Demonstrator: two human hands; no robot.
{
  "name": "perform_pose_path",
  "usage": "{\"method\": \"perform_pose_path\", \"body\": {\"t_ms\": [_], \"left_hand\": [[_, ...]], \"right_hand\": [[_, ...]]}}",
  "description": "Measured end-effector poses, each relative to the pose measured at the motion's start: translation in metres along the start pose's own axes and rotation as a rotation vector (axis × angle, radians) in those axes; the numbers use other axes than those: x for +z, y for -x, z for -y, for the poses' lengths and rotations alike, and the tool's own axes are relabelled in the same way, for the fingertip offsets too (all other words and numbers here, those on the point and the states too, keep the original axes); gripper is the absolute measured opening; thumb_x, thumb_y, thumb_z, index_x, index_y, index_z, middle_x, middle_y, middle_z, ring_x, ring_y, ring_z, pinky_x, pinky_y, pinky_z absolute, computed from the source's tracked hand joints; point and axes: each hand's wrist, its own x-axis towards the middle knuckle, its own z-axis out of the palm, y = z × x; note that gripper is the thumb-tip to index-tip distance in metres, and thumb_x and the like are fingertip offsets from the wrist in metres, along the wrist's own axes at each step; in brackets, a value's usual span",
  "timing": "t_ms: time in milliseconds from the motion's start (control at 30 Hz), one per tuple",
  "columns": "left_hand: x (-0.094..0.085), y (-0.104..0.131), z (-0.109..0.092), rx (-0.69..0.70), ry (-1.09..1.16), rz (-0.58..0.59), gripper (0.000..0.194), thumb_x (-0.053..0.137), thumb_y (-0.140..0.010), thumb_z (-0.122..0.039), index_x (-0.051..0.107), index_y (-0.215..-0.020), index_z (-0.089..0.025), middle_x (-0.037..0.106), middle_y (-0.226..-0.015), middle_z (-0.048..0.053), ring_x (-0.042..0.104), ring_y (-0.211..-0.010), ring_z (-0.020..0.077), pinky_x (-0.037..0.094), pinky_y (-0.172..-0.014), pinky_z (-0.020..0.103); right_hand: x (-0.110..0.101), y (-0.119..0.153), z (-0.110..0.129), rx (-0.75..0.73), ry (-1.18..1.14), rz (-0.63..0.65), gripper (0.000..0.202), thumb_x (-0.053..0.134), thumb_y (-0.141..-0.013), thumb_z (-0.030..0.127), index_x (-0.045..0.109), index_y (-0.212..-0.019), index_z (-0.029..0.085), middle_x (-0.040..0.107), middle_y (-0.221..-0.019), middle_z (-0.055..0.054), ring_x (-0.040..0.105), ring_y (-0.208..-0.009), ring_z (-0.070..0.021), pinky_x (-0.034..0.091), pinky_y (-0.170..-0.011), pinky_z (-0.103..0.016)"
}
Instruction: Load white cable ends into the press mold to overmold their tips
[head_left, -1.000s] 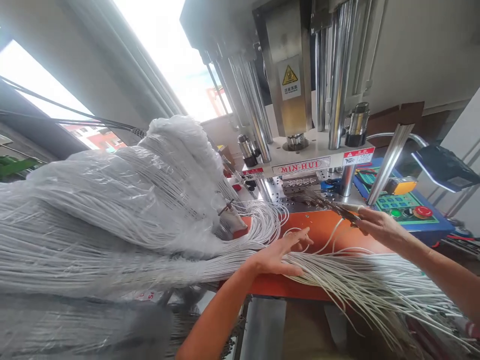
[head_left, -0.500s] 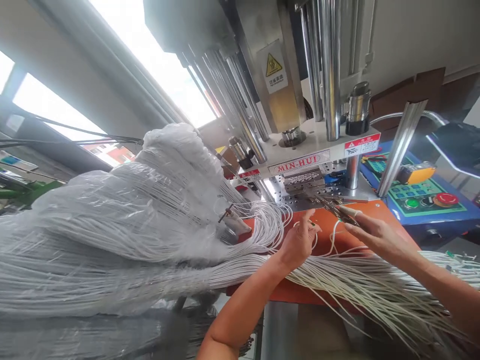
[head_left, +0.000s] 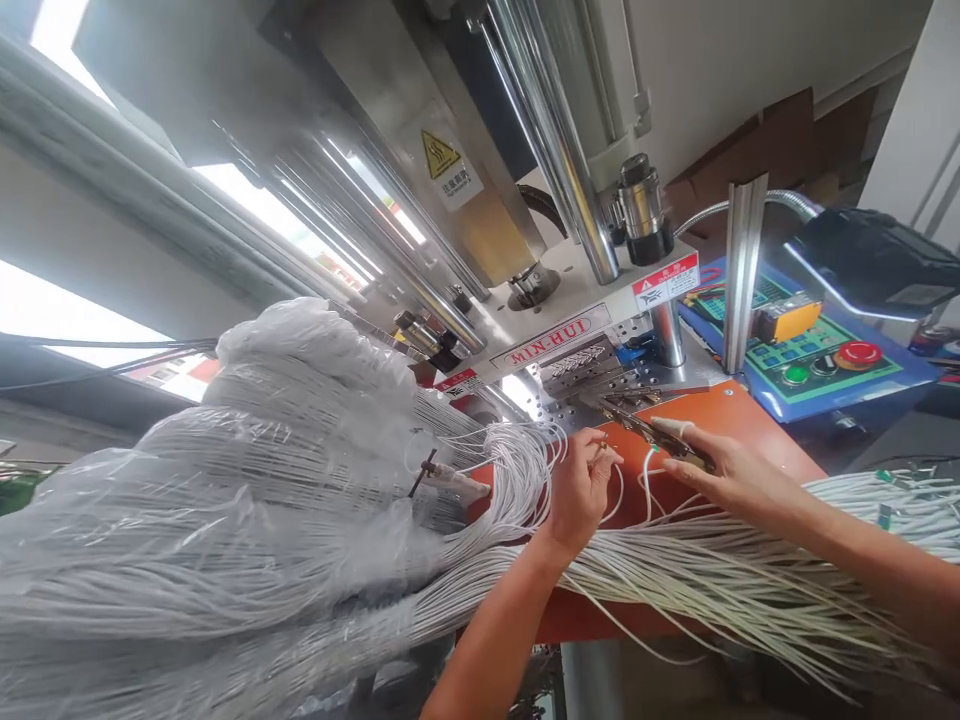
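My left hand (head_left: 579, 490) is closed above the orange table top, thumb and fingers pinched on the end of a white cable (head_left: 619, 492), which loops down beside it. The tip between the fingers is too small to make out. To its right, my right hand (head_left: 705, 465) grips a narrow dark metal mould bar (head_left: 634, 420) between thumb and fingers, with some fingers covered at the tips. The bar's far end reaches the edge of the press bed. Under both wrists runs a thick bundle of white cables (head_left: 675, 560).
A press (head_left: 555, 345) with steel columns stands ahead, a ridged metal block (head_left: 577, 368) on its bed. Plastic-wrapped cable bundles (head_left: 247, 480) fill the left. At right are a blue control box (head_left: 840, 395) with red and green buttons and an upright metal post (head_left: 742, 280).
The view has shifted and tilted, so the press sits further left. My left hand's fingers have drawn together into a pinch. My right hand still grips the mould bar.
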Motion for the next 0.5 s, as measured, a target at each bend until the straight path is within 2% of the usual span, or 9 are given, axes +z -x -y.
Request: {"method": "perform_pose_path", "body": {"t_ms": [100, 233, 333, 500], "left_hand": [[0.0029, -0.0004, -0.0014, -0.016, 0.017, -0.016, 0.022, 0.053, -0.098, -0.030, 0.057, -0.117, -0.020, 0.072, -0.080, 0.001, 0.069, -0.075, 0.0136, 0.055, -0.076, 0.026], [0.0044, -0.0020, 0.0014, 0.106, -0.107, -0.099, 0.018, 0.055, -0.097, -0.026, 0.071, -0.105, -0.023, 0.072, -0.093, 0.005, 0.068, -0.086, 0.0147, 0.055, -0.081, 0.027], [0.0049, -0.0027, 0.0028, 0.172, -0.138, -0.151, 0.018, 0.057, -0.096, -0.023, 0.073, -0.104, -0.023, 0.071, -0.097, 0.005, 0.068, -0.091, 0.0152, 0.056, -0.082, 0.028], [0.0085, -0.0051, 0.0023, 0.238, -0.104, -0.071, 0.018, 0.056, -0.097, -0.022, 0.072, -0.104, -0.023, 0.075, -0.095, 0.004, 0.069, -0.094, 0.0165, 0.056, -0.088, 0.031]], "right_hand": [[-0.0003, -0.0004, -0.0019, 0.011, -0.004, 0.005, 0.067, 0.052, -0.090, 0.062, 0.044, -0.146, 0.027, 0.062, -0.136, -0.005, 0.058, -0.123, -0.0279, 0.046, -0.104, -0.044], [-0.0018, -0.0004, 0.0007, -0.002, 0.003, -0.002, 0.063, 0.051, -0.090, 0.061, 0.048, -0.143, 0.026, 0.060, -0.139, -0.003, 0.056, -0.126, -0.0271, 0.045, -0.106, -0.041], [-0.0015, -0.0001, 0.0008, -0.012, 0.006, 0.006, 0.063, 0.050, -0.091, 0.060, 0.048, -0.143, 0.025, 0.060, -0.139, -0.004, 0.057, -0.126, -0.0271, 0.045, -0.107, -0.041], [0.0026, 0.0011, -0.0045, -0.066, 0.022, -0.011, 0.061, 0.050, -0.092, 0.049, 0.043, -0.149, 0.028, 0.055, -0.145, -0.001, 0.052, -0.132, -0.0267, 0.043, -0.111, -0.042]]}}
